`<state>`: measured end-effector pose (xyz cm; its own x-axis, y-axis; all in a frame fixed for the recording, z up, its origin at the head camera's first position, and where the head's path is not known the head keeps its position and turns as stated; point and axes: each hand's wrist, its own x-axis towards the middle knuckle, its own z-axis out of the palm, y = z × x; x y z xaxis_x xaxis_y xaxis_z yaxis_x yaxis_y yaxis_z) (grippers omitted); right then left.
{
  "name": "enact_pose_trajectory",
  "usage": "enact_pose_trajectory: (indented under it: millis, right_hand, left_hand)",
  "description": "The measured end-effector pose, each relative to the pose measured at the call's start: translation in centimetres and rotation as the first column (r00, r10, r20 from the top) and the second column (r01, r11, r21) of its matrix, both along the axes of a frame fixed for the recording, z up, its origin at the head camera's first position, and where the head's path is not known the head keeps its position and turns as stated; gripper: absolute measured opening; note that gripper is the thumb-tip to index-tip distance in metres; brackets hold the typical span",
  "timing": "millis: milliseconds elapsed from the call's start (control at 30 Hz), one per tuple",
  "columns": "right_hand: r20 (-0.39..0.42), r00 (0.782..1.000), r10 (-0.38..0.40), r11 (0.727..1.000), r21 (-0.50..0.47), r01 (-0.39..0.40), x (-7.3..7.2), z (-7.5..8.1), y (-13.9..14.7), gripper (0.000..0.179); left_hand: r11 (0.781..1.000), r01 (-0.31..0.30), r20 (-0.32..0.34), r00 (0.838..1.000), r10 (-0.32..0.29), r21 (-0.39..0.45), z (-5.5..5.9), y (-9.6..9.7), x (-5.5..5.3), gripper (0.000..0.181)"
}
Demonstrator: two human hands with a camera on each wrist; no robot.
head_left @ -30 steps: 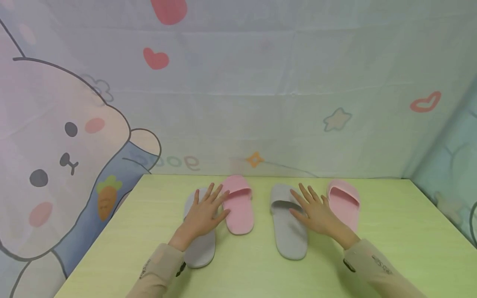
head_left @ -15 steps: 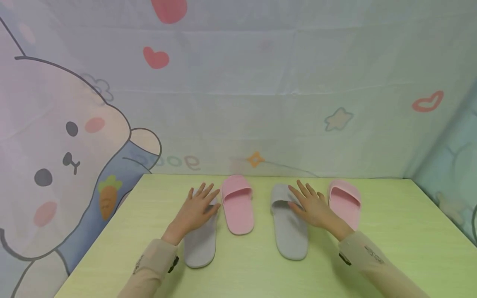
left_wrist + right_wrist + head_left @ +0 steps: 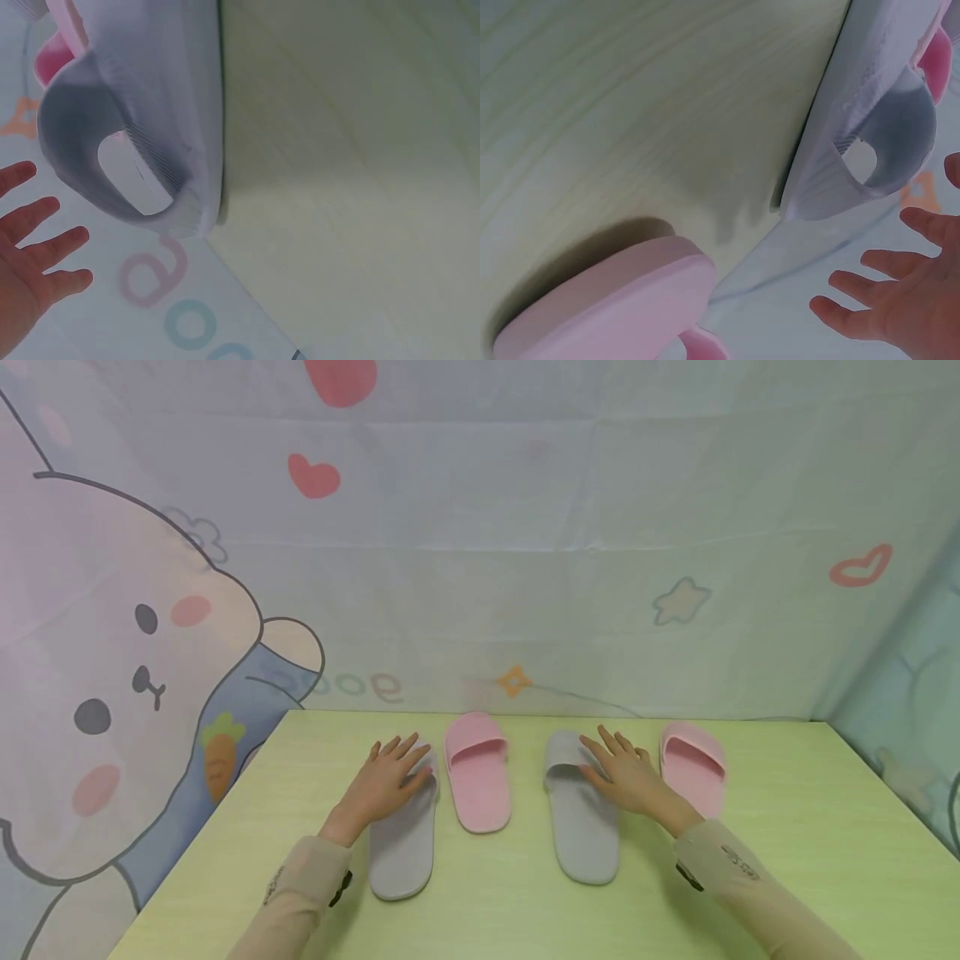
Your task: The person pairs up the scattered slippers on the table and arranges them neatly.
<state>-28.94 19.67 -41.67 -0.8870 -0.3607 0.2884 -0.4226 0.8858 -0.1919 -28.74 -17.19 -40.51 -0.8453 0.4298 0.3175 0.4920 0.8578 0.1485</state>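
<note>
Slippers [image 3: 583, 847], four in number, lie in a row on a pale yellow-green table [image 3: 495, 914], straps at the far end. From the left: a cartoon animal [image 3: 187, 552] in blue, printed on the cloth backdrop [image 3: 465, 527], rises beyond the table's edge. Next, a beige sleeve [image 3: 292, 889] leads to the person's left hand [image 3: 381, 783], which hovers over the left grey slipper [image 3: 401, 858], partly hiding its strap. Its fingers are spread and grasp nothing; the left wrist view shows them apart from the strap. Just beside that slipper sits the left pink slipper [image 3: 480, 785], fully visible. Past a gap of bare table lies the right grey slipper [image 3: 585, 835]. Above its strap's right side hangs the right hand [image 3: 632, 779], fingers loosely extended, released, apart from the slipper in the right wrist view. The right pink slipper [image 3: 693, 768] lies furthest right, its near end partly covered by the wrist. A second beige sleeve [image 3: 742, 881] enters from the lower right.
</note>
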Motion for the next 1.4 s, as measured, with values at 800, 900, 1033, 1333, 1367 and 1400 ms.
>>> enact_pose_trajectory:
  millis: [800, 900, 1033, 1333, 1367, 1400]
  right_hand:
    - [0.119, 0.993, 0.009, 1.000, -0.009, -0.008, -0.2, -1.0, -0.5, 0.054]
    - [0.125, 0.992, 0.010, 1.000, -0.010, -0.008, -0.3, -1.1, -0.5, 0.053]
    - [0.122, 0.992, 0.014, 1.000, -0.016, -0.013, -0.4, -1.2, -0.6, 0.051]
    - [0.144, 0.989, 0.036, 0.997, -0.072, -0.025, -1.1, -1.2, -0.5, 0.046]
    - [0.149, 0.988, 0.038, 0.996, -0.080, -0.026, -1.2, -1.2, -0.5, 0.046]
    - [0.152, 0.988, 0.039, 0.996, -0.085, -0.027, -1.3, -1.2, -0.5, 0.046]
  left_hand:
    - [1.000, -0.014, 0.125, 0.992, 0.013, 0.008, -0.7, -0.6, -0.2, 0.047]
    - [1.000, -0.015, 0.139, 0.990, 0.014, 0.011, -0.7, -0.6, -0.2, 0.047]
    - [1.000, -0.024, 0.149, 0.989, 0.022, 0.014, -0.7, -0.6, -0.3, 0.047]
    - [1.000, -0.030, 0.151, 0.988, 0.030, -0.006, -0.6, -0.7, -0.5, 0.046]
    - [1.000, -0.028, 0.147, 0.989, 0.030, -0.010, -0.6, -0.7, -0.5, 0.046]
    - [1.000, -0.026, 0.143, 0.989, 0.028, -0.014, -0.6, -0.7, -0.5, 0.045]
